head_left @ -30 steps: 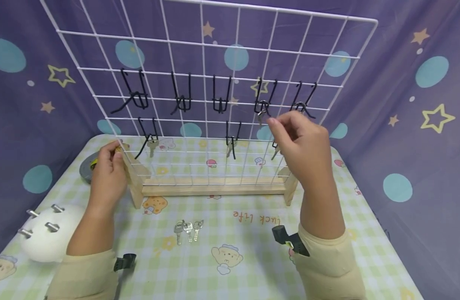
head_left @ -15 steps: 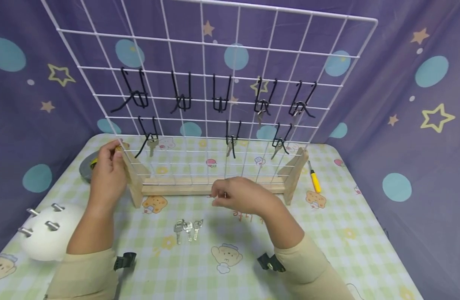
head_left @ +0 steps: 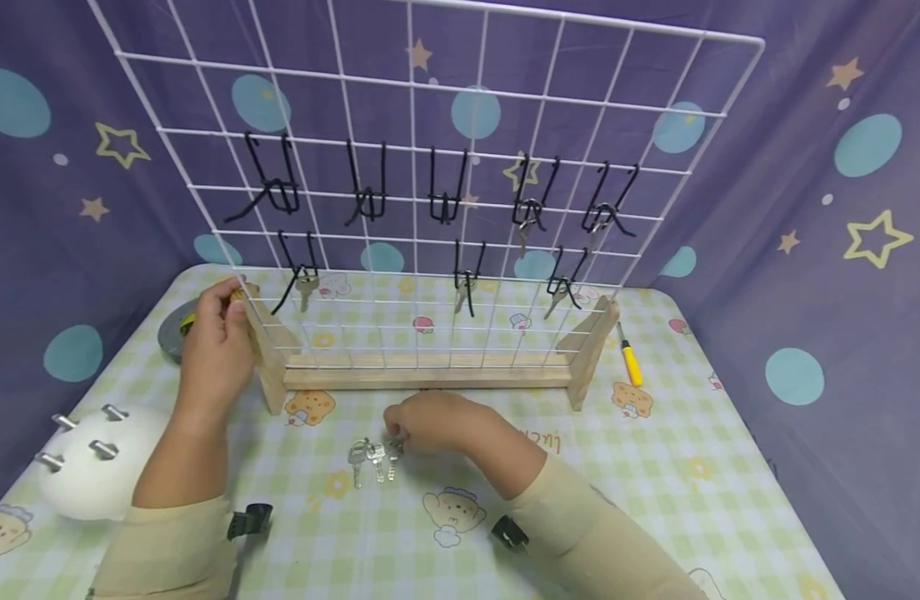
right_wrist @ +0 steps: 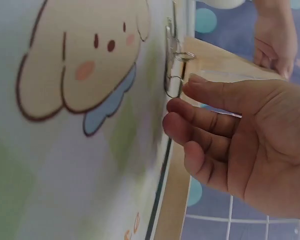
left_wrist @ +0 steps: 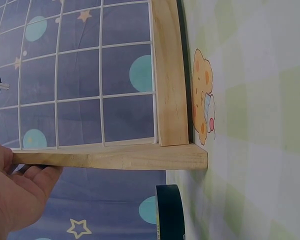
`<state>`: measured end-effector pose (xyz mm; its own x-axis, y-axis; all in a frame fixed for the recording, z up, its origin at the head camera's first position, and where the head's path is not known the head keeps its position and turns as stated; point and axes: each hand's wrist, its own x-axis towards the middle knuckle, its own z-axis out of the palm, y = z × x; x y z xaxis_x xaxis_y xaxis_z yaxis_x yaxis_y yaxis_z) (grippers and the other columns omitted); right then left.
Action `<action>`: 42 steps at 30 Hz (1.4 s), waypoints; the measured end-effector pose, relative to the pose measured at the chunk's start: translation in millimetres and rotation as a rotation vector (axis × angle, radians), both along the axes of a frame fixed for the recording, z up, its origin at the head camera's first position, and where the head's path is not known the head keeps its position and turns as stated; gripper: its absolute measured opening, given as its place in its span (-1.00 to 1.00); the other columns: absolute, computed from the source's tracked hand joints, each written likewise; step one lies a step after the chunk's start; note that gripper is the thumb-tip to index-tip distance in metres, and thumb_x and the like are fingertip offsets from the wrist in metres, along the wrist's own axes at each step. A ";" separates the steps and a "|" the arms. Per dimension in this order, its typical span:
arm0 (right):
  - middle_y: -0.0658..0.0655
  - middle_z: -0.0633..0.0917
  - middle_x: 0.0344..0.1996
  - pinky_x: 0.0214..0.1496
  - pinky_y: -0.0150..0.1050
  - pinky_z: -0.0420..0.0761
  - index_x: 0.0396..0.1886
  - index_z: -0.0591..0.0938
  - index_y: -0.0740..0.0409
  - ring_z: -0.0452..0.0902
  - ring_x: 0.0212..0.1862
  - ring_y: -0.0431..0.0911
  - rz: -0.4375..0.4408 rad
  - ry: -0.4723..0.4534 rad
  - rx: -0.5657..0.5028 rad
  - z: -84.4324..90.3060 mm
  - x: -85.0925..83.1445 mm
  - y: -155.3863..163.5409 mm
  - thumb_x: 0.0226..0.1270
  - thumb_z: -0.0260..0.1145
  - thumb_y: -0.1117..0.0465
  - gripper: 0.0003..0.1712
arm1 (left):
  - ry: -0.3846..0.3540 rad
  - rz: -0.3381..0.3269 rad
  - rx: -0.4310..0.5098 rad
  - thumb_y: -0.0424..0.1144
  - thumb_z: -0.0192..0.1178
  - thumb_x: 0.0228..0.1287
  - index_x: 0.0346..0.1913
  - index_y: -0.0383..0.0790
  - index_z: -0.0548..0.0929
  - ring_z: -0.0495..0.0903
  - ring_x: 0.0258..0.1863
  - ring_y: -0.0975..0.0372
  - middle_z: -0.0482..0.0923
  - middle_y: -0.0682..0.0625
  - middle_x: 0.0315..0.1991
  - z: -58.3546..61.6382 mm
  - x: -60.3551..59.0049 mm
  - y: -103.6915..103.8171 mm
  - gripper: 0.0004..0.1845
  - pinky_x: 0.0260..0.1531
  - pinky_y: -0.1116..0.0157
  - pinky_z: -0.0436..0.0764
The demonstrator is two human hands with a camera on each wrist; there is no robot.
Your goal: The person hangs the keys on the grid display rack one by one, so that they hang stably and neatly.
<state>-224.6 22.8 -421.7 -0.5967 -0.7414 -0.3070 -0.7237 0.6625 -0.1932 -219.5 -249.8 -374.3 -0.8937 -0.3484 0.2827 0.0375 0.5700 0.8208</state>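
My left hand [head_left: 218, 346] grips the wooden side leg [left_wrist: 140, 157] of a white wire grid rack [head_left: 412, 83], its fingers and thumb on either side of the wood. Three silver keys with rings lie in a row on the checked tablecloth: a left key [head_left: 357, 467], a middle key [head_left: 378, 467] and a right key [head_left: 392, 468]. My right hand [head_left: 437, 423] is at the right key's ring [right_wrist: 175, 92]. Its thumb and loosely bent fingers are apart in the right wrist view, close to the ring; whether they touch it is unclear.
Black hooks hang on the grid in two rows; several carry keys, such as a lower-row key [head_left: 306, 292]. A yellow-handled screwdriver [head_left: 631, 362] lies right of the rack. At left stand a white dome with metal pegs [head_left: 103, 475] and a grey round object [head_left: 173, 333].
My right hand has come down from the upper right hook, leaving a key hanging there, and moved left to the keys on the table. My left hand stays on the wooden leg.
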 end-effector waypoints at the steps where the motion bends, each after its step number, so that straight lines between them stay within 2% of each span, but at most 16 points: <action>1: -0.19 0.65 -0.33 -0.06 -0.35 0.52 -0.15 0.60 -0.14 0.49 -0.29 -0.28 0.000 -0.003 0.016 -1.2 0.4 -2.3 0.35 0.31 0.14 -0.88 | 0.000 -0.002 0.000 -0.04 -0.31 0.59 0.49 -0.02 0.20 0.34 0.30 -0.05 0.38 -0.19 0.36 0.3 0.0 0.1 -0.50 0.36 -0.02 0.25; 4: -0.19 0.61 -0.41 0.04 -0.30 0.51 -0.28 0.59 -0.16 0.48 -0.30 -0.26 0.022 0.023 0.048 -5.5 -0.1 -6.8 0.31 0.32 0.18 -0.91 | -0.002 -0.004 -0.008 -0.04 -0.32 0.59 0.49 -0.01 0.19 0.35 0.29 -0.05 0.38 -0.19 0.36 0.2 -0.4 -0.5 -0.50 0.35 -0.01 0.26; 8: -0.17 0.55 -0.46 0.05 -0.27 0.49 -0.43 0.55 -0.15 0.44 -0.32 -0.24 0.017 0.028 0.065 -8.2 -0.4 -8.8 0.30 0.31 0.19 -0.85 | -0.003 -0.009 -0.009 -0.04 -0.32 0.60 0.50 -0.01 0.19 0.37 0.28 -0.04 0.39 -0.17 0.36 0.0 -0.7 -0.7 -0.50 0.33 0.00 0.28; 11: -0.16 0.54 -0.45 -0.03 -0.31 0.49 -0.45 0.52 -0.14 0.42 -0.33 -0.24 0.018 0.026 0.044 -6.0 -1.1 -7.4 0.36 0.28 0.17 -0.82 | -0.001 -0.011 -0.003 -0.04 -0.32 0.60 0.49 -0.02 0.19 0.36 0.28 -0.03 0.39 -0.17 0.36 0.7 -0.2 -0.6 -0.50 0.33 0.00 0.28; 14: -0.15 0.53 -0.44 -0.17 -0.38 0.47 -0.43 0.51 -0.13 0.41 -0.35 -0.25 0.044 0.036 -0.029 0.1 -2.4 -4.0 0.43 0.22 0.14 -0.82 | -0.002 -0.003 -0.005 -0.03 -0.32 0.59 0.49 -0.01 0.20 0.35 0.29 -0.04 0.39 -0.18 0.36 1.7 0.2 -0.4 -0.50 0.35 -0.02 0.27; 16: -0.15 0.52 -0.41 -0.26 -0.42 0.44 -0.40 0.52 -0.11 0.40 -0.34 -0.26 0.066 0.040 -0.101 6.5 -2.7 -0.7 0.45 0.20 0.12 -0.84 | 0.002 0.001 -0.006 -0.03 -0.32 0.59 0.49 0.00 0.20 0.34 0.30 -0.06 0.38 -0.19 0.36 2.0 0.1 -0.3 -0.50 0.36 -0.03 0.25; 18: -0.16 0.53 -0.37 -0.24 -0.45 0.45 -0.36 0.55 -0.11 0.42 -0.30 -0.27 0.088 0.035 -0.178 14.6 -1.9 2.6 0.45 0.21 0.11 -0.88 | 0.005 0.003 -0.006 -0.04 -0.31 0.59 0.48 -0.01 0.20 0.34 0.30 -0.08 0.38 -0.20 0.36 2.4 0.5 -0.3 -0.50 0.37 -0.05 0.24; 22: -0.20 0.58 -0.23 0.01 -0.46 0.49 -0.25 0.58 -0.13 0.48 -0.09 -0.33 0.096 -0.035 -0.325 32.4 2.9 10.0 0.46 0.20 0.06 -0.93 | 0.004 0.001 -0.006 -0.05 -0.31 0.59 0.49 -0.02 0.20 0.33 0.31 -0.08 0.38 -0.20 0.37 1.6 0.3 -0.6 -0.50 0.37 -0.04 0.23; 25: -0.23 0.62 -0.16 0.06 -0.45 0.51 -0.18 0.56 -0.15 0.50 -0.01 -0.37 0.080 -0.116 -0.430 43.5 7.8 14.8 0.49 0.16 0.03 -0.92 | 0.005 -0.001 -0.008 -0.05 -0.31 0.59 0.49 -0.02 0.20 0.34 0.31 -0.06 0.38 -0.19 0.36 0.6 -0.6 -1.0 -0.50 0.37 -0.03 0.24; 27: -0.25 0.64 -0.16 -0.01 -0.47 0.53 -0.15 0.55 -0.16 0.52 -0.04 -0.39 0.063 -0.162 -0.486 48.6 11.2 17.4 0.50 0.16 0.01 -0.91 | 0.003 -0.004 -0.008 -0.05 -0.31 0.60 0.49 -0.01 0.19 0.33 0.31 -0.07 0.37 -0.19 0.37 -0.4 -1.5 -1.5 -0.50 0.38 -0.03 0.24; 31: -0.27 0.64 -0.28 -0.21 -0.48 0.53 -0.16 0.54 -0.17 0.51 -0.25 -0.36 0.054 -0.204 -0.545 57.9 17.9 20.2 0.50 0.16 0.01 -0.92 | 0.006 -0.007 -0.011 -0.05 -0.31 0.60 0.49 -0.01 0.19 0.34 0.30 -0.08 0.38 -0.19 0.37 -1.4 -2.2 -2.3 -0.50 0.37 -0.03 0.24; 35: -0.25 0.61 -0.35 -0.33 -0.47 0.50 -0.18 0.55 -0.16 0.43 -0.39 -0.32 0.096 -0.196 -0.577 70.8 27.0 23.4 0.50 0.16 0.02 -0.93 | 0.008 -0.011 -0.010 -0.04 -0.32 0.59 0.49 -0.01 0.19 0.35 0.29 -0.07 0.38 -0.19 0.36 -0.8 -1.0 -1.2 -0.50 0.35 -0.03 0.26; 42: -0.26 0.57 -0.40 -0.37 -0.49 0.42 -0.23 0.57 -0.12 0.34 -0.46 -0.36 0.197 -0.068 -0.644 110.0 47.0 38.7 0.49 0.18 0.04 -0.91 | 0.005 -0.027 -0.001 -0.04 -0.35 0.59 0.50 -0.03 0.16 0.32 0.30 -0.09 0.32 -0.22 0.39 1.2 0.8 -0.3 -0.49 0.35 -0.07 0.25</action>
